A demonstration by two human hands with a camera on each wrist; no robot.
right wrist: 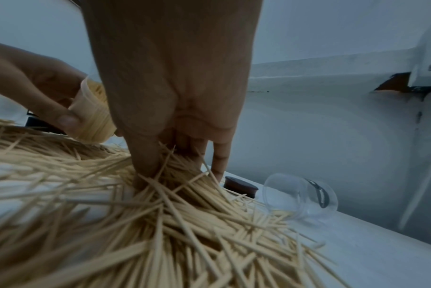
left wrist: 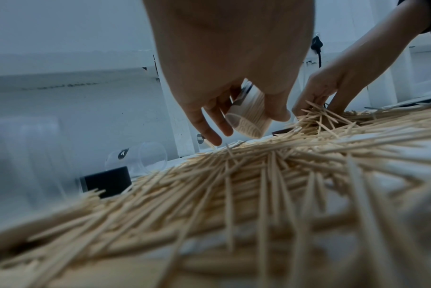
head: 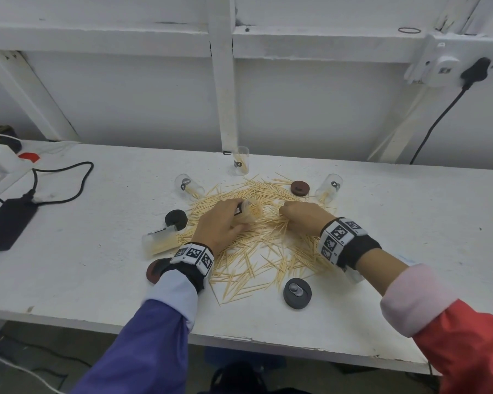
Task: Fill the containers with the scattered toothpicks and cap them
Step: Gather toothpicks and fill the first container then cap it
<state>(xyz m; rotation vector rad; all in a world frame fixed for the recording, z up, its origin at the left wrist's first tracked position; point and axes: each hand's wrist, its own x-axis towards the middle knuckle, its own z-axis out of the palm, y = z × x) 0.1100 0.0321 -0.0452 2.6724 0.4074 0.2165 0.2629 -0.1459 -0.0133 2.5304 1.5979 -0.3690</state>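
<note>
A wide pile of wooden toothpicks (head: 265,237) covers the middle of the white table (head: 410,251). My left hand (head: 236,220) grips a clear container (head: 249,211) packed with toothpicks, tilted just above the pile; it is seen close in the left wrist view (left wrist: 248,118). My right hand (head: 285,213) has thumb and fingers (right wrist: 145,155) dug into the pile, pinching a bunch of toothpicks (right wrist: 179,175). One near-empty container (head: 241,160) stands upright at the back. Two more (head: 189,186) (head: 329,187) lie on their sides. A fuller container (head: 160,241) lies left.
Four loose caps lie around the pile: brown (head: 300,187), black (head: 176,219), brown (head: 154,270) partly under my left wrist, dark grey (head: 297,293) near the front. A black power adapter (head: 9,223) and cable sit far left. A white post (head: 225,95) rises behind.
</note>
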